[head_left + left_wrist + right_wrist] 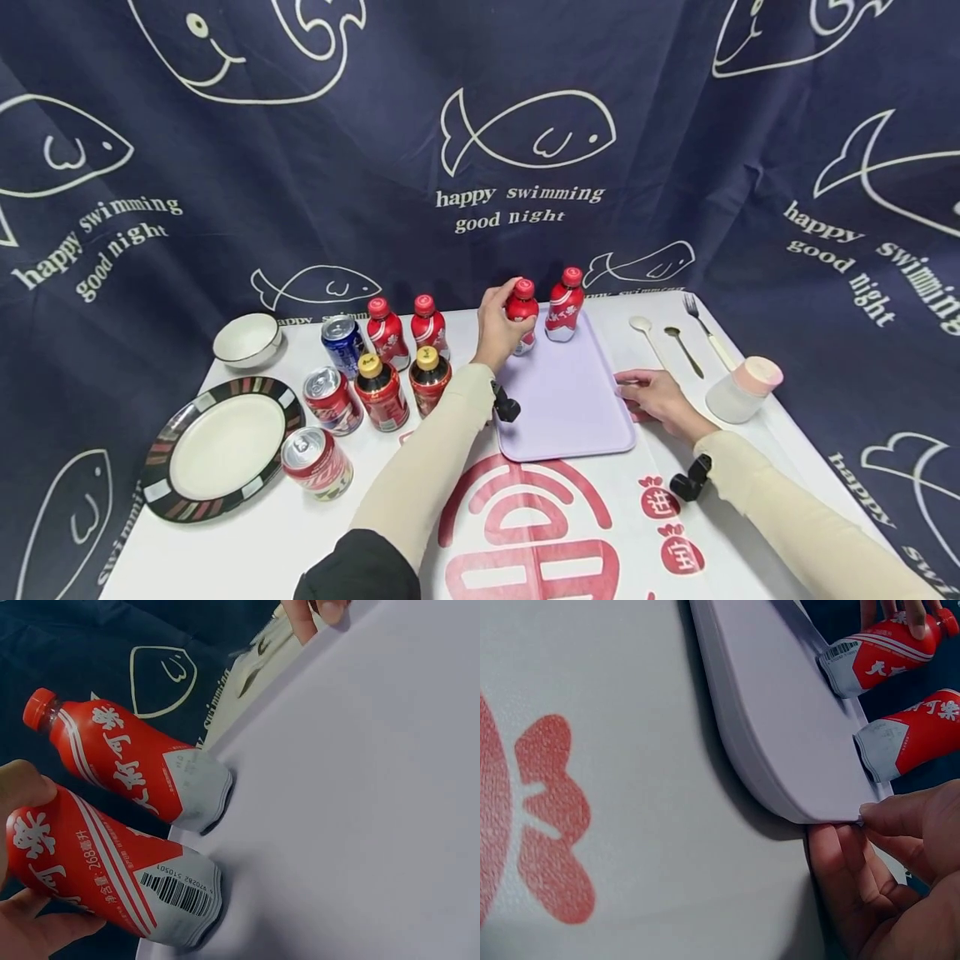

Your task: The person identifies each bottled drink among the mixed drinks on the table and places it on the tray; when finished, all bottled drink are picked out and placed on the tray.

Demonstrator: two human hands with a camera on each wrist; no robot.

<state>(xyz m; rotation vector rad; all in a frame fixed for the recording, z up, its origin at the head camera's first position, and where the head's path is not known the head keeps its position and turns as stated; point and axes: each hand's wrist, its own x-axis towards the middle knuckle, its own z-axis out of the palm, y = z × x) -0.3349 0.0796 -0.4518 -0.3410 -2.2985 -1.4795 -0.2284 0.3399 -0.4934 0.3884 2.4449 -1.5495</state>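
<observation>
My left hand (497,330) grips a red cola bottle (522,310) around its label. The bottle stands upright at the back left of a lilac tray (562,408); in the left wrist view its base meets the tray surface. A second red cola bottle (564,307) stands beside it on the tray's back right, untouched. At the tray's right edge, my right hand (656,398) pinches the rim between thumb and fingers, as the right wrist view shows, with several fingers under it.
Left of the tray stand two more red bottles (387,335), two gold-capped bottles (381,393), a blue can (342,343), two red cans (318,464), a bowl (247,340) and a dark-rimmed plate (225,450). On the right lie two spoons (684,352), a fork (708,332) and a pink-lidded jar (742,392).
</observation>
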